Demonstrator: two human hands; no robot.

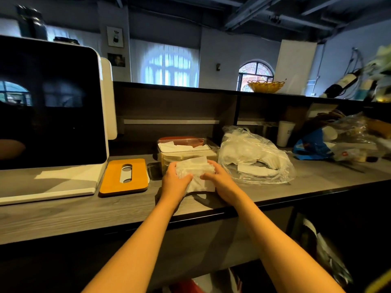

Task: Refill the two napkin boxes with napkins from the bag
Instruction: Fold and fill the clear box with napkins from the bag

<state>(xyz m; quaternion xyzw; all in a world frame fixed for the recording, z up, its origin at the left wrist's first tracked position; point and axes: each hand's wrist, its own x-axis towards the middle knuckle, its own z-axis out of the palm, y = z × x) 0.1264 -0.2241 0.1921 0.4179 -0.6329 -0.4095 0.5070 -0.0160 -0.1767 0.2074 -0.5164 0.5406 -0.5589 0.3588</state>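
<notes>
A stack of white napkins (197, 172) is held between both hands just above the counter. My left hand (176, 176) grips its left side and my right hand (218, 176) grips its right side. Right behind the stack stands a clear napkin box (188, 154) with white napkins inside. A second box with a reddish part (182, 141) shows behind it. A clear plastic bag of napkins (254, 155) lies to the right. A wooden lid with a slot (124, 176) rests flat to the left.
A large white-framed screen (50, 106) stands at the left on the grey counter (63, 210). At the right sit a white paper cup (285, 133) and a blue and clear bag (330, 142). A raised shelf runs along the back.
</notes>
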